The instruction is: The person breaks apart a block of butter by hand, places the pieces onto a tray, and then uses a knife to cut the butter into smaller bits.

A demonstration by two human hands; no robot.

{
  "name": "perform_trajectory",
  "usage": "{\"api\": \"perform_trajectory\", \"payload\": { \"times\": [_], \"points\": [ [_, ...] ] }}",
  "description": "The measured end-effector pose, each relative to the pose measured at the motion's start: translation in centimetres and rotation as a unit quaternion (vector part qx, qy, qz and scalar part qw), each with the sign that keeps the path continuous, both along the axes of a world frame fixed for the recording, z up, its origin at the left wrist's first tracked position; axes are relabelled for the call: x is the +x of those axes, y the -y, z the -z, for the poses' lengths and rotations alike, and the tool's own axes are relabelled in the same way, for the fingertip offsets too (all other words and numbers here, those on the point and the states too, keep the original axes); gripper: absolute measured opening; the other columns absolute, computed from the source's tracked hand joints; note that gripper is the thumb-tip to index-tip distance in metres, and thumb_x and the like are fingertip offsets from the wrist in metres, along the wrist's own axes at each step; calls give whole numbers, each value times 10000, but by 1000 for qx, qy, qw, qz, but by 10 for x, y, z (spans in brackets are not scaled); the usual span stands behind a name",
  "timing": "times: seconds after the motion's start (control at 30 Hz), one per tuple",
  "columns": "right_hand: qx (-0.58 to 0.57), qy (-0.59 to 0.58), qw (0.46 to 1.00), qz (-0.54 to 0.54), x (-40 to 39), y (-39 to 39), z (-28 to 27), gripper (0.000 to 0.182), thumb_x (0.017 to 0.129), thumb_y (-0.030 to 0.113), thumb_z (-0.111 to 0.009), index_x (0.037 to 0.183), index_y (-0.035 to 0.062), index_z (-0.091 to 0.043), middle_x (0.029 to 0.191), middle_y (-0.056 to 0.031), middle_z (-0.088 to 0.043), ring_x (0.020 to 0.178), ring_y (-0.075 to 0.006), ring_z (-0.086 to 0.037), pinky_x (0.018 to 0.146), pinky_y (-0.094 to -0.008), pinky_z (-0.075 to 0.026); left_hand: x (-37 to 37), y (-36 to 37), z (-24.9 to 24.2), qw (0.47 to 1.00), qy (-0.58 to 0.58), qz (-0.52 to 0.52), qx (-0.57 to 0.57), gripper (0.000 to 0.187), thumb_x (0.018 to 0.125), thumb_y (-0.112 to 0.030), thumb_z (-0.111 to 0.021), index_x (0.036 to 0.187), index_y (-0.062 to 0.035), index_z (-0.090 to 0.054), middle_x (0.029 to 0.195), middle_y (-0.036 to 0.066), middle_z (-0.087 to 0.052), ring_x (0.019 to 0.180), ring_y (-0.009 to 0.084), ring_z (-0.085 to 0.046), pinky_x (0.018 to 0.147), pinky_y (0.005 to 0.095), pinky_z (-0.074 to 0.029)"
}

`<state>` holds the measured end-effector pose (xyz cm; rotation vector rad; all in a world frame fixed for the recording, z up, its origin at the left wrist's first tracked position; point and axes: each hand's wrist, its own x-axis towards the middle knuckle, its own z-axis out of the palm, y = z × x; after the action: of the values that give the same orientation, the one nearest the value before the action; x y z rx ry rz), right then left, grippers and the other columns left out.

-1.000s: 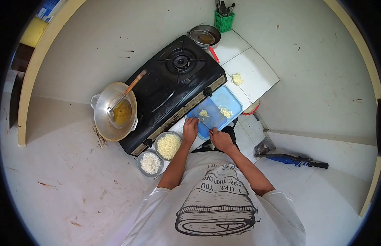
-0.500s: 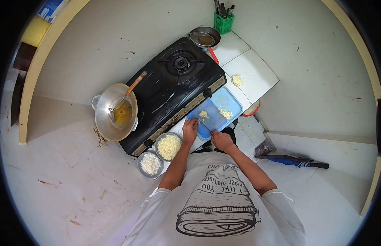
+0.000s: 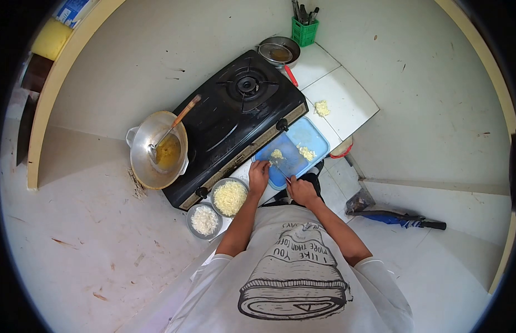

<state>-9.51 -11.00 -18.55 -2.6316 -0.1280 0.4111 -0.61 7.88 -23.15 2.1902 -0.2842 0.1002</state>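
Observation:
My right hand is closed round the handle of a small knife, whose thin blade points toward my left hand over a blue tray. At the tray's near left edge is my left hand, its fingers bent together over the blue cutting surface; a small pale piece seems to be at the fingertips, too small to name. A little heap of finely chopped pale food lies just beyond the blade. Farther right on the tray sits another pale chopped pile.
Beyond the tray stands a black gas stove, with a pot of yellow liquid and a ladle on its left. Two bowls, of pale shreds and white bits, stand left. A pan and green basket are behind.
The whole view has shifted slightly. Both hands stay at the same part of the tray, with the knife in my right hand tilted a little differently.

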Motion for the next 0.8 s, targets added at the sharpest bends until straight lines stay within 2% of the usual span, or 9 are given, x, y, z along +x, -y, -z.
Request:
{"api": "perform_trajectory", "payload": {
  "times": [0.3,0.47,0.57,0.8],
  "points": [
    [1,4,1000,-2,8,-8,6,330,993,294,-526,985,-35,-552,708,-226,-688,663,-391,-712,604,-489,-580,0,1,1,1000,3,-1,4,114,856,14,-652,951,6,-715,882,162,-656,849,349,-604,783,432,-491],
    [-5,17,1000,-3,11,-11,13,344,1001,317,-513,1000,-26,-536,690,-223,-682,642,-407,-700,591,-509,-568,0,3,2,1000,3,-6,-6,93,852,16,-662,937,9,-699,872,158,-663,841,337,-615,780,425,-497],
    [-12,18,1000,-4,7,-7,11,339,1000,315,-516,996,-22,-541,683,-216,-683,635,-397,-703,585,-503,-569,1,3,-4,998,-49,-14,-38,83,849,27,-662,926,11,-688,866,159,-667,839,338,-625,783,423,-504],
    [-28,36,999,-7,3,-4,13,335,997,314,-525,983,-20,-544,669,-210,-681,615,-389,-702,571,-498,-568,-1,-1,-1,1000,-17,-1,-3,133,863,14,-658,986,12,-708,877,170,-668,854,354,-628,799,434,-509]
  ]
}}
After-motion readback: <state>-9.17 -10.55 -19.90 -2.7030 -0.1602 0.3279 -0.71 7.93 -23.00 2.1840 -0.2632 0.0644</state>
